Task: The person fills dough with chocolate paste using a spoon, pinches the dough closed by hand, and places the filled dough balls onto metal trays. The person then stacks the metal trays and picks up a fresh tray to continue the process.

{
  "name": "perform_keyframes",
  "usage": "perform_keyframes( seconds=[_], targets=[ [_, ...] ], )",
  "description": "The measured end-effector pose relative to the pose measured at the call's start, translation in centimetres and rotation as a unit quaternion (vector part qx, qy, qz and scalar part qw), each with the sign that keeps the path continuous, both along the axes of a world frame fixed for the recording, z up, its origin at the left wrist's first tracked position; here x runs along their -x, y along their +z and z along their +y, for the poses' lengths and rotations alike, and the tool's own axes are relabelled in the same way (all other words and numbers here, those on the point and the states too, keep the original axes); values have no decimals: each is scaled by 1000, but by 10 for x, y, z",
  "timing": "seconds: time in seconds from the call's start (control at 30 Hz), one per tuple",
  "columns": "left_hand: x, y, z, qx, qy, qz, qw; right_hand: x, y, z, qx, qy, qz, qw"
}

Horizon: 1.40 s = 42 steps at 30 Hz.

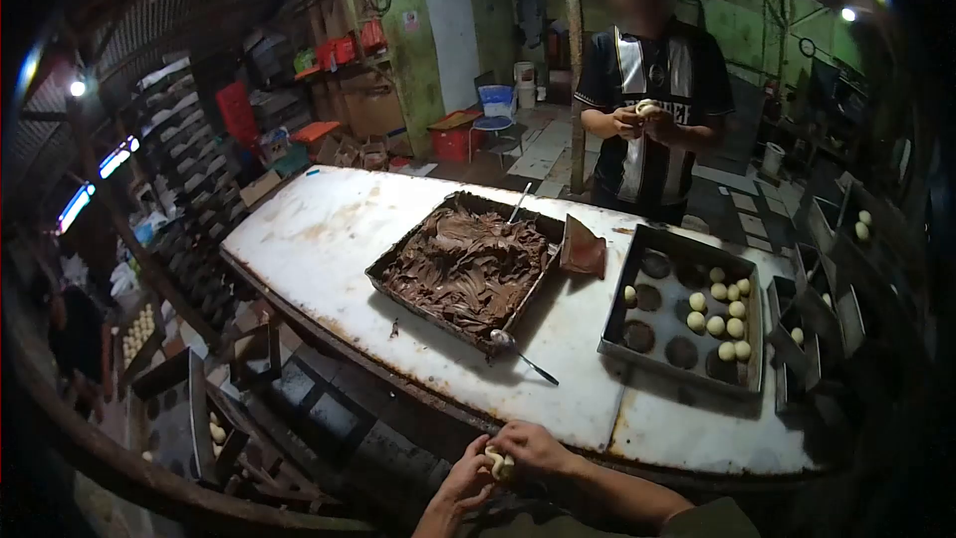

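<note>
Left hand (464,483), small pale round dough ball (499,462), right hand (533,445) — at stained white counter (329,229) edge.
Both grips curl shut around the ball, just off the counter's near edge; a dark metal tray of brown filling (428,321) lies beyond.

On the long white metal bench (329,229), a dark rectangular tray of brown filling (476,201) sits left of a dark metal baking tray (665,324) holding pale round dough balls (715,325); a long steel spoon (520,353) lies before the filling tray.
</note>
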<state>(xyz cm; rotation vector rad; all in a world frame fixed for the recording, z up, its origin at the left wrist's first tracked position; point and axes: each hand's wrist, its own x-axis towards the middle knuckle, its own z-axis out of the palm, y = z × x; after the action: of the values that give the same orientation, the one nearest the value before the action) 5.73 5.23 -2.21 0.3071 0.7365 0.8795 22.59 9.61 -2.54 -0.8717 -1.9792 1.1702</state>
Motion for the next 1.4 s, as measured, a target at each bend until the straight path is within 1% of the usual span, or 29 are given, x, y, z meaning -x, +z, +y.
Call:
perform_keyframes(
  seconds=[0.03,0.1,0.17,0.23,0.27,0.3,0.37,0.43,0.47,0.5,0.57,0.6,0.63,0.67,0.7,0.77,0.83,0.87,0.9,0.93,0.97,1.07,1.1,1.17,1.2,1.23,1.3,1.37,1.4],
  targets=[
    [9,-8,-16,30,-11,100,994,1,8,-27,-111,-2,-22,994],
    [18,-43,-36,65,33,-90,993,7,25,-71,-302,-7,-60,951],
    [21,-50,-67,85,11,-126,988,6,17,-105,-330,-27,-105,938],
    [20,-60,-97,54,-55,-175,981,-2,19,-138,-302,27,-253,919],
    [16,-38,-115,29,-92,6,995,-4,22,-153,-272,21,-262,926],
    [15,-44,-130,34,-101,3,994,-2,42,-170,-155,9,-279,948],
    [11,-55,-161,-34,-153,78,984,-6,31,-182,-37,30,-297,954],
    [7,-57,-187,-56,-164,104,979,-10,32,-189,68,114,-277,952],
    [5,-58,-193,-87,-171,133,972,-13,45,-193,159,123,-197,960],
    [1,-35,-204,-70,-151,157,973,-13,32,-195,162,71,-221,959],
    [-8,-37,-213,-27,-76,125,989,-19,-3,-201,246,15,-172,954],
    [-12,-51,-217,-27,-76,124,989,-19,-15,-209,233,-1,-106,967],
    [-17,-75,-220,-16,-6,75,997,-23,-26,-216,221,-17,-39,974],
    [-22,-87,-222,-5,63,26,998,-27,-19,-227,82,6,-80,993],
    [-30,-82,-223,-5,61,27,998,-29,-4,-236,42,10,-95,995],
    [-49,-65,-221,33,60,-71,995,-45,-1,-248,-238,-48,-173,955],
    [-81,-22,-212,32,46,8,998,-81,-2,-244,-239,-61,-157,956],
    [-92,-15,-204,-31,-57,74,995,-102,3,-242,-239,-70,-141,958],
    [-106,-10,-196,-94,-160,139,973,-124,8,-242,-151,-71,-112,980],
    [-127,-11,-188,-91,-203,124,967,-147,15,-243,-83,-111,-120,983],
    [-152,-10,-183,-94,-207,123,966,-173,21,-246,-13,-150,-128,980],
    [-241,-1,-164,-251,-243,170,921,-259,2,-238,-5,-165,-81,983],
    [-268,5,-159,-280,-250,219,901,-280,3,-243,173,-209,30,962],
    [-316,-10,-147,-244,-242,251,905,-321,-14,-243,84,-291,9,953],
    [-338,-6,-142,-211,-227,219,925,-329,-8,-243,23,-303,57,951],
    [-357,-1,-134,-180,-208,188,943,-343,3,-242,-231,-331,-112,908],
    [-384,1,-119,-180,-234,195,935,-363,8,-239,-205,-390,-115,890],
    [-406,17,-105,-294,-287,207,888,-384,18,-233,32,-421,-10,906],
    [-415,3,-92,-352,-288,219,863,-395,11,-226,60,-417,61,905]
  ],
)
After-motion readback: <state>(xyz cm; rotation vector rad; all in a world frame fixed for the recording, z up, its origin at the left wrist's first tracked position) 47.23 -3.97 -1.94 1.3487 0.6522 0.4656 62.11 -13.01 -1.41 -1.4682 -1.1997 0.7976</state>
